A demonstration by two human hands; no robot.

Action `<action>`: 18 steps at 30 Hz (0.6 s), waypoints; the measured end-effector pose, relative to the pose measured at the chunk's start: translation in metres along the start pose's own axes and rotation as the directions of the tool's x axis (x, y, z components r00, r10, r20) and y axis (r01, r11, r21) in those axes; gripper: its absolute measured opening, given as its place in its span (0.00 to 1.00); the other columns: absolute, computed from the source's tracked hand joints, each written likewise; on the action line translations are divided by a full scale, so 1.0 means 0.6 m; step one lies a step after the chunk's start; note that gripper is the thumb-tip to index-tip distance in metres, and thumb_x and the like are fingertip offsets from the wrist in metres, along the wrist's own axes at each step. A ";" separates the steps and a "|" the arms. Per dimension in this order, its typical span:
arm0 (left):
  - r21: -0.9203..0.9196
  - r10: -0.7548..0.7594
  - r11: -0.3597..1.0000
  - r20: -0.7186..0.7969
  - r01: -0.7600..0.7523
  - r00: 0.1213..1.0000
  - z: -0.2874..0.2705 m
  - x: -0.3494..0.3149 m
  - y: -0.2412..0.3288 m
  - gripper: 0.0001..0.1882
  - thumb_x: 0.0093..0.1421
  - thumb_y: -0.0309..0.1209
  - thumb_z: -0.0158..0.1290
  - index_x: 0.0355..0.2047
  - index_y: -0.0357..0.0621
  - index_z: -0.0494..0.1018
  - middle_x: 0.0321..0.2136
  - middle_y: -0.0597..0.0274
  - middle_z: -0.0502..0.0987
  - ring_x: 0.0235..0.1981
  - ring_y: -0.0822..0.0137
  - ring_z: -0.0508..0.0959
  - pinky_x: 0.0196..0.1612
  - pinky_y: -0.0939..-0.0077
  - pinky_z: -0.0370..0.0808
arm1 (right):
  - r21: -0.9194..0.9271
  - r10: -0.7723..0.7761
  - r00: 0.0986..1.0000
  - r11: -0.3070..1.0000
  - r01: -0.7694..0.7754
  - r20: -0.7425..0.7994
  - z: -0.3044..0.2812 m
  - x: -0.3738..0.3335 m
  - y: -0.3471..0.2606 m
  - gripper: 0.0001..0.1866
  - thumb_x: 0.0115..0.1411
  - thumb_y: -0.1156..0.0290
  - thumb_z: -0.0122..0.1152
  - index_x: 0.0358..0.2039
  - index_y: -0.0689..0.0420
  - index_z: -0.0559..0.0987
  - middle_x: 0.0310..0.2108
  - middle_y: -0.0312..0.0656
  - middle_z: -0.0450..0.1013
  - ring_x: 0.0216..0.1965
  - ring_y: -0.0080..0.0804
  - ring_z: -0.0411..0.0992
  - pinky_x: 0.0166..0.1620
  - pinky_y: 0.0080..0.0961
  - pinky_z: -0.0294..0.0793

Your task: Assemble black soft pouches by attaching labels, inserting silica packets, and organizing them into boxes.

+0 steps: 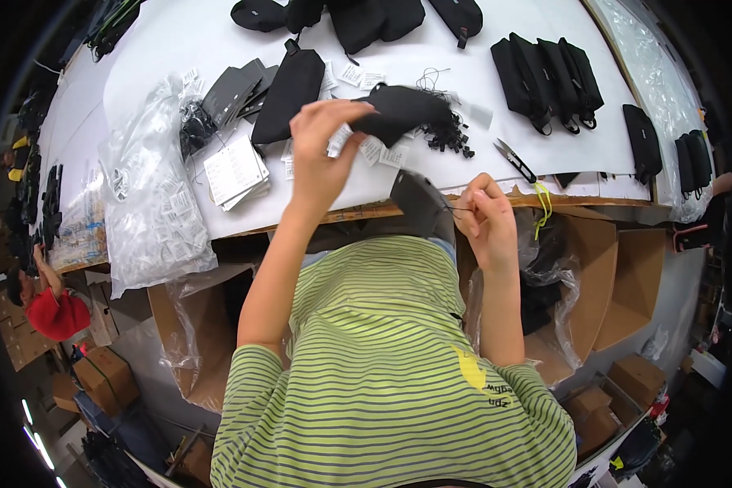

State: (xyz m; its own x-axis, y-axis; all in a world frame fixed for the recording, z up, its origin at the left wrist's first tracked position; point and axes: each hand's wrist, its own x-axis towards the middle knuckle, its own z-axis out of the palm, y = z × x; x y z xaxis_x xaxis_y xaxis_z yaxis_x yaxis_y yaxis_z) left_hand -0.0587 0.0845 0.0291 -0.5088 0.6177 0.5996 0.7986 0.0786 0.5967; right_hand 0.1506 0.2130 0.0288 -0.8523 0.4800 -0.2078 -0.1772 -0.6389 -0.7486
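My left hand [321, 150] grips the near left end of a black zip pouch [407, 112] between thumb and fingers, over the table edge side. My right hand [490, 220] is closed in a pinch on the thin black string of a dark grey hang tag [420, 202]. The tag dangles tilted in front of the table edge, left of that hand. Small white printed labels [382, 153] lie beneath the pouch. Beside the pouch's right end sits a heap of small black clips and strings [449, 138].
Scissors [516, 163] with a yellow cord lie right. A white card stack [234, 171], dark tags [229, 96], another black pouch [290, 96] and a clear plastic bag [150, 195] are left. Several pouches [545, 81] stand behind right. Cardboard boxes [590, 285] are below; a red-clad person [57, 313] is far left.
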 end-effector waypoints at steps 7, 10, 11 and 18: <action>-0.324 -0.515 0.821 -0.065 0.470 0.855 -0.059 0.027 -0.043 0.20 0.54 0.35 0.60 0.41 0.33 0.72 0.33 0.60 0.77 0.33 0.69 0.74 0.38 0.75 0.71 | 0.041 -0.030 0.991 0.999 0.025 0.127 0.000 0.013 -0.008 0.07 0.62 0.70 0.49 0.28 0.58 0.67 0.19 0.31 0.60 0.16 0.14 0.53 0.21 0.14 0.50; 0.058 -0.205 0.974 -0.179 0.218 0.962 -0.034 -0.005 -0.032 0.22 0.54 0.36 0.59 0.47 0.41 0.69 0.42 0.60 0.72 0.39 0.64 0.71 0.42 0.71 0.66 | 0.012 -0.021 0.996 1.000 0.020 0.092 -0.002 0.027 0.005 0.07 0.62 0.70 0.48 0.27 0.57 0.65 0.19 0.30 0.59 0.15 0.14 0.53 0.20 0.13 0.49; -0.058 -0.248 0.967 0.028 0.249 0.968 -0.025 -0.014 0.003 0.18 0.55 0.34 0.58 0.45 0.44 0.71 0.42 0.61 0.73 0.40 0.66 0.70 0.42 0.73 0.66 | 0.041 -0.018 0.994 0.999 0.014 0.110 -0.008 0.028 0.010 0.07 0.62 0.70 0.49 0.28 0.58 0.67 0.20 0.30 0.60 0.16 0.14 0.53 0.21 0.14 0.50; -0.214 -0.126 0.955 0.339 0.207 0.932 0.081 -0.076 0.065 0.14 0.55 0.27 0.55 0.43 0.41 0.74 0.39 0.58 0.74 0.42 0.60 0.72 0.45 0.71 0.69 | 0.155 -0.018 0.999 0.988 0.013 0.027 -0.017 0.047 0.040 0.08 0.62 0.69 0.47 0.27 0.57 0.66 0.14 0.30 0.55 0.15 0.15 0.50 0.20 0.14 0.49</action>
State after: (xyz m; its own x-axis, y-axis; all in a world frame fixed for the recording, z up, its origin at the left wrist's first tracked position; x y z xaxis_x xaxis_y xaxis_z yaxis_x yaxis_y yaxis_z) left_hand 0.0112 0.0977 -0.0009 -0.4659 0.8314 0.3029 0.5886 0.0357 0.8076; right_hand 0.1273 0.2172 -0.0013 -0.8621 0.4748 -0.1772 -0.2626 -0.7176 -0.6451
